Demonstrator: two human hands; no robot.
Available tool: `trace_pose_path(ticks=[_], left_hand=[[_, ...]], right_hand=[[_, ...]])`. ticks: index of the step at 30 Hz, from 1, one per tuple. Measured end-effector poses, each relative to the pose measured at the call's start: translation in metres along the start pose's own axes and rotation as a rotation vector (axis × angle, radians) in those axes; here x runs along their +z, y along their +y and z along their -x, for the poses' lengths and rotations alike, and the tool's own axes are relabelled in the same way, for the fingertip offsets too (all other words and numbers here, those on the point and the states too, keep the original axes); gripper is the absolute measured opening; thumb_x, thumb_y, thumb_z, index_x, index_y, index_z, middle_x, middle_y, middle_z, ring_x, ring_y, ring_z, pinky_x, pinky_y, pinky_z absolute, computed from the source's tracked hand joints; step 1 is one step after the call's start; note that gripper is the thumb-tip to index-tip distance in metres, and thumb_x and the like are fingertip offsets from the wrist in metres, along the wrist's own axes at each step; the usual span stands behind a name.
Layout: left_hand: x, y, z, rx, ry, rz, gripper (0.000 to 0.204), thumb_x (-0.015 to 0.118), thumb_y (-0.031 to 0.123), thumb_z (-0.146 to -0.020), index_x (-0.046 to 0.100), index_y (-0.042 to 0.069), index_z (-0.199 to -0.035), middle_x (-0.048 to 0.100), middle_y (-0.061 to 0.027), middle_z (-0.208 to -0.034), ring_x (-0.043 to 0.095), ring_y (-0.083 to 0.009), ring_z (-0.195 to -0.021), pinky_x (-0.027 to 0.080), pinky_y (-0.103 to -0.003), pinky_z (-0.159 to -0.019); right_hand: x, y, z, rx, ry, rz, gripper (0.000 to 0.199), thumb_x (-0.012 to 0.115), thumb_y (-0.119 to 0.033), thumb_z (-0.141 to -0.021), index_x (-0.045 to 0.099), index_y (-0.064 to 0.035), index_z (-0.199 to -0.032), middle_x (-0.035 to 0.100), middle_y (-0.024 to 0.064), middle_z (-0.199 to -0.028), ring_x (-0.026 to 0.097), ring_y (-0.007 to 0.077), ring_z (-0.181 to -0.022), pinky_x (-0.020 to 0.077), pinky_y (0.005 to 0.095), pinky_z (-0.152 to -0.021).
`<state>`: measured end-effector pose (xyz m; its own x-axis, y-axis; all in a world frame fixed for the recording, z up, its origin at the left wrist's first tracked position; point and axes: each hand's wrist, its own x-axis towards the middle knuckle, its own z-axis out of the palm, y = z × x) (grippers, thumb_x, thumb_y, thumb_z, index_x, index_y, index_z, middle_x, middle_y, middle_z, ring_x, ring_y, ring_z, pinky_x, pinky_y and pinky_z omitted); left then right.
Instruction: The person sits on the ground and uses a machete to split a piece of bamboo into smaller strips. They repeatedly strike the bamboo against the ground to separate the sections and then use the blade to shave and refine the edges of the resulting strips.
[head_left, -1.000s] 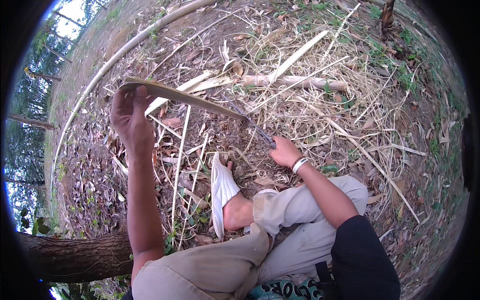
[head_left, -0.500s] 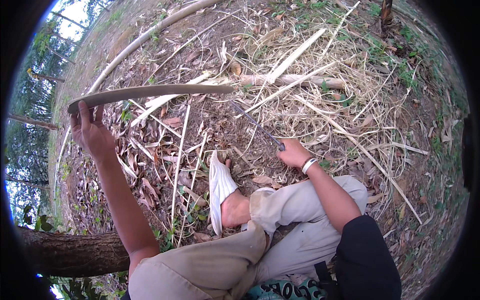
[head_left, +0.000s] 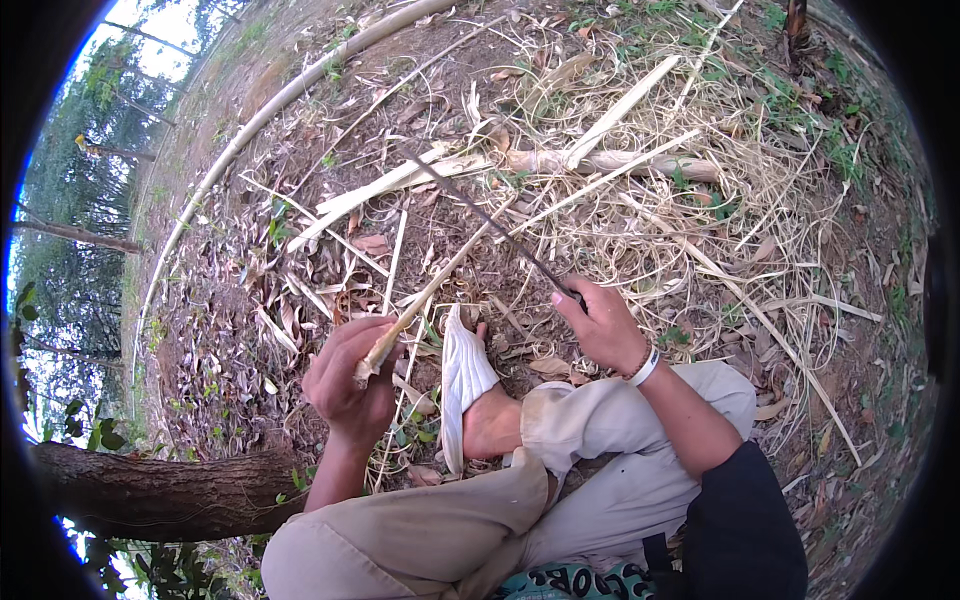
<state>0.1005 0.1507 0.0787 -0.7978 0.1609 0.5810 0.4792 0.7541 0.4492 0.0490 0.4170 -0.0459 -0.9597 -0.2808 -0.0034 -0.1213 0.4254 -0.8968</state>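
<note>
I sit on the ground with my legs folded. My left hand grips the near end of a long pale bamboo strip that runs away up and to the right over the litter. My right hand, with a white bracelet at the wrist, holds the handle of a long thin dark blade that points up and to the left. Blade and strip cross in front of my white sandal.
Split bamboo pieces, thin shavings and dry leaves cover the ground ahead. A long pale pole curves along the upper left. A thick dark log lies at the lower left. Grass grows at the upper right.
My left hand came down from the upper left toward my foot, bringing the strip from level to pointing away. My right hand with the blade stayed near my knee.
</note>
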Motion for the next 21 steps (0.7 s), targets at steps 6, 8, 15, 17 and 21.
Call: trace_pose_path(ticks=[6, 8, 15, 17, 21], left_hand=[[0.0, 0.025, 0.001, 0.236, -0.242, -0.248, 0.027, 0.067, -0.005, -0.068, 0.068, 0.001, -0.095, 0.071, -0.0138, -0.089, 0.07, -0.031, -0.079, 0.057, -0.037, -0.07], [-0.001, 0.033, -0.001, 0.261, -0.297, -0.29, 0.032, 0.061, -0.005, -0.066, 0.068, 0.0, -0.097, 0.07, -0.0137, -0.091, 0.07, -0.0313, -0.08, 0.057, -0.038, -0.07], [0.005, 0.027, 0.002, 0.302, -0.28, -0.296, 0.028, 0.066, 0.0, -0.072, 0.065, -0.003, -0.1, 0.069, -0.0136, -0.096, 0.069, -0.0253, -0.082, 0.056, -0.032, -0.067], [0.001, 0.027, 0.001, 0.289, -0.28, -0.321, 0.028, 0.066, 0.0, -0.072, 0.065, -0.004, -0.1, 0.069, -0.0141, -0.096, 0.069, -0.0256, -0.082, 0.056, -0.032, -0.067], [-0.004, 0.024, 0.003, 0.276, -0.319, -0.338, 0.029, 0.064, -0.001, -0.071, 0.064, -0.005, -0.1, 0.069, -0.0153, -0.095, 0.069, -0.0266, -0.083, 0.056, -0.033, -0.068]], right_hand=[[-0.007, -0.057, 0.037, -0.229, -0.078, 0.047, 0.046, 0.048, -0.046, -0.098, 0.057, -0.0041, -0.081, 0.058, 0.0164, -0.06, 0.061, 0.0375, -0.057, 0.0459, 0.0482, -0.052], [-0.01, -0.065, 0.044, -0.324, -0.075, 0.084, 0.05, 0.046, -0.048, -0.099, 0.056, -0.0047, -0.078, 0.056, 0.0165, -0.056, 0.06, 0.0377, -0.054, 0.0454, 0.049, -0.05], [-0.02, -0.038, -0.003, -0.133, -0.191, 0.203, 0.055, 0.041, -0.05, -0.1, 0.058, -0.0067, -0.071, 0.053, 0.0164, -0.05, 0.059, 0.0392, -0.052, 0.0463, 0.05, -0.05], [-0.024, -0.06, 0.003, -0.199, -0.264, 0.147, 0.053, 0.041, -0.049, -0.1, 0.06, -0.0076, -0.073, 0.053, 0.0151, -0.05, 0.059, 0.0379, -0.051, 0.0465, 0.0487, -0.049], [-0.015, -0.052, -0.011, -0.227, -0.255, 0.147, 0.049, 0.046, -0.047, -0.099, 0.06, -0.0081, -0.072, 0.055, 0.0137, -0.051, 0.06, 0.0359, -0.051, 0.0466, 0.047, -0.048]])
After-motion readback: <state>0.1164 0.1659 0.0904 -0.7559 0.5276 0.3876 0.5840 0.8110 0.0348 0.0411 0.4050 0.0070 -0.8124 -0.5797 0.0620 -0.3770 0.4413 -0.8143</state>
